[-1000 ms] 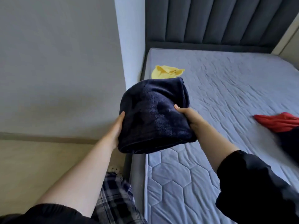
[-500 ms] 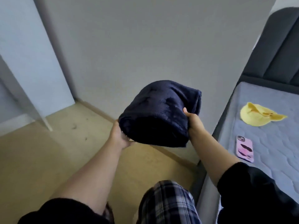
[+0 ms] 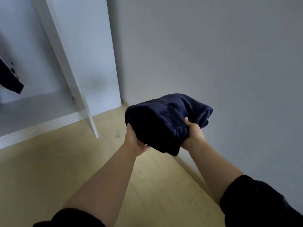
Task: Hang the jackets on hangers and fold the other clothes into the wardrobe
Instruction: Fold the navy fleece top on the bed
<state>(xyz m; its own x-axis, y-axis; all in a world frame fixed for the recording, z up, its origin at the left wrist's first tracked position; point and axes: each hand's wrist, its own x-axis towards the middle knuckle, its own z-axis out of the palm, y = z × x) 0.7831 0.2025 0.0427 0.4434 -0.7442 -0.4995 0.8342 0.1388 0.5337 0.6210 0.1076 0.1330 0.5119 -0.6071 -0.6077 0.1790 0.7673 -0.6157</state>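
Wood floor [image 3: 49, 169] (w/ dark scuff [image 3: 117, 134]) meets grey wall [image 3: 213, 54].

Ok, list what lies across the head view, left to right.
Dark hanging garment → white wardrobe panel → left hand → right hand → grey wall. The folded navy bundle spans both hands, so it is left out.

The folded navy bundle of cloth [image 3: 165, 118] looks soft, plush and matt, like fleece. The white wardrobe panels [image 3: 85, 63] are smooth, matt board. The pale wood-look floor [image 3: 49, 169] is smooth with faint sheen. The grey wall [image 3: 213, 54] is flat matt.
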